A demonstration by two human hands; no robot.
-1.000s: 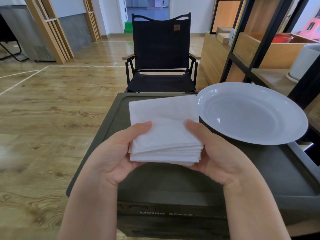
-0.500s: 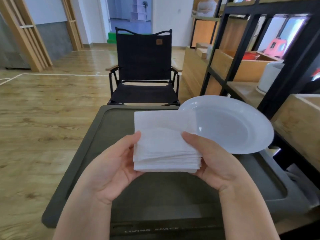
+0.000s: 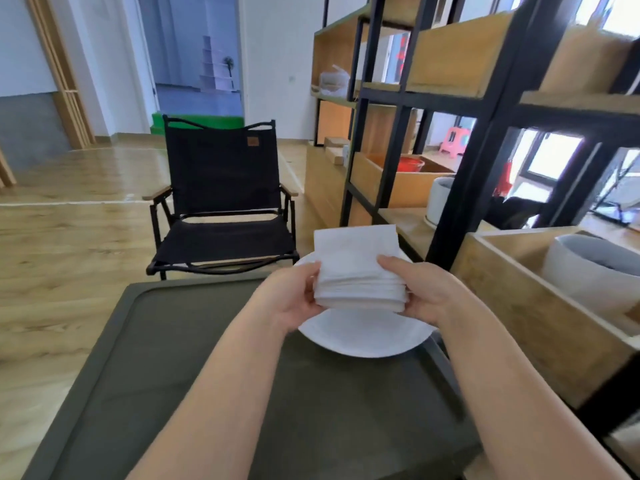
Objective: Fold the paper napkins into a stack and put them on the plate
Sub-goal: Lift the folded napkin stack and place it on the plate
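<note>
Both hands grasp the napkin stack (image 3: pixel 358 271) from its sides, left hand (image 3: pixel 294 299) and right hand (image 3: pixel 427 294) pinching it just above the white plate (image 3: pixel 363 337), which lies directly beneath them on the dark table (image 3: pixel 194 358). Risk, as I judge it: uneven release lets loose layers fan out or slide. Plate sits close to the table edge by the right hand; a nudge could shift it.

Your napkin stack (image 3: pixel 356 268) and both hands hide far half of plate (image 3: pixel 363 337). Your fingers under stack hidden. Bench (image 3: pixel 194 358) near edge cut off at bottom. Shelf (image 3: pixel 485 98) blurred, cut at right.
</note>
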